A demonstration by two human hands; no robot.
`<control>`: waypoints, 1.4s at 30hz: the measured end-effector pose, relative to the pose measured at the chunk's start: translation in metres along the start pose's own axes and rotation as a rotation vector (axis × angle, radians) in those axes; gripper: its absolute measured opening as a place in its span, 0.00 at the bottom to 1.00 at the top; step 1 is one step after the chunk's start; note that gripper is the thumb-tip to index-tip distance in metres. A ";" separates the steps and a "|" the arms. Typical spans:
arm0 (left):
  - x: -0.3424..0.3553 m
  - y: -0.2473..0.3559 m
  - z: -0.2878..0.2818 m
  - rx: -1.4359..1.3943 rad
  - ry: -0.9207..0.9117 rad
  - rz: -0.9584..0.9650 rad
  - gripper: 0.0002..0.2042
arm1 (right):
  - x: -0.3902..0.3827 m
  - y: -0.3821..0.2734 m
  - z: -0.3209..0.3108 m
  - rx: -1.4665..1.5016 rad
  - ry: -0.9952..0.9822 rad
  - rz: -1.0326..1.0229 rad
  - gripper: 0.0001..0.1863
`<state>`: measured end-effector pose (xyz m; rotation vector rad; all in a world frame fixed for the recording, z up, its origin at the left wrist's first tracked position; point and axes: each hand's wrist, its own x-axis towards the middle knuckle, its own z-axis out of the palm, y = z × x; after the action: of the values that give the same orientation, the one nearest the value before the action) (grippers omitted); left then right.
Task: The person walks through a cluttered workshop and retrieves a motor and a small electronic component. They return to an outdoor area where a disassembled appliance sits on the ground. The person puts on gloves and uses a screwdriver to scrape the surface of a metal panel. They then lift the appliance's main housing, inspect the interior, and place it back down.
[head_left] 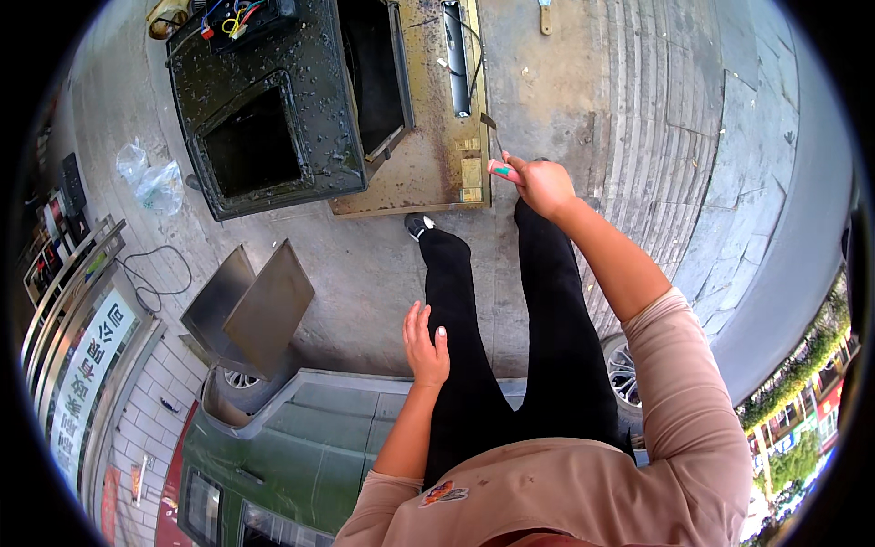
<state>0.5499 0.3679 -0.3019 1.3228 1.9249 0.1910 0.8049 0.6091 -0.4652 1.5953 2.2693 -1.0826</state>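
My right hand (545, 190) is closed round the pink-and-green handle of a scraper (504, 171). The scraper's thin shank leads to a small dark blade beside the right edge of a rust-stained, yellowish metal panel (428, 150); whether the blade touches it I cannot tell. That panel is part of a large metal appliance housing lying on the ground. On its left is a dark, greasy section (333, 159) dotted with drops and pierced by a window-like opening. My left hand (425, 346) rests against my left thigh, fingers stretched out and holding nothing.
Coloured wires (239, 20) stick out at the housing's top. Left of it lie a clear plastic bag (150, 178) and a black cable (164, 292). Two metal sheets (269, 310) lean near a green vehicle (301, 456) behind me. Another scraper (545, 18) lies far ahead.
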 end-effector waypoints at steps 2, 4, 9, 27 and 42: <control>-0.006 0.003 0.014 0.000 -0.006 -0.042 0.22 | 0.011 0.006 0.001 -0.036 -0.037 0.001 0.24; -0.010 0.001 0.027 -0.050 0.002 -0.071 0.22 | 0.020 0.005 0.002 -0.038 -0.036 -0.011 0.23; -0.012 -0.011 0.040 -0.099 0.023 -0.113 0.22 | 0.040 0.008 0.020 -0.077 -0.028 -0.022 0.22; -0.027 -0.060 0.019 -0.204 0.035 -0.163 0.20 | 0.072 -0.054 0.025 -0.130 -0.060 0.078 0.13; -0.016 -0.074 -0.003 -0.273 0.061 -0.177 0.19 | 0.126 -0.098 0.030 -0.243 -0.230 0.180 0.11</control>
<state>0.4962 0.3220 -0.3304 0.9729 1.9737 0.3944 0.6592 0.6683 -0.5054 1.4622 1.9796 -0.8594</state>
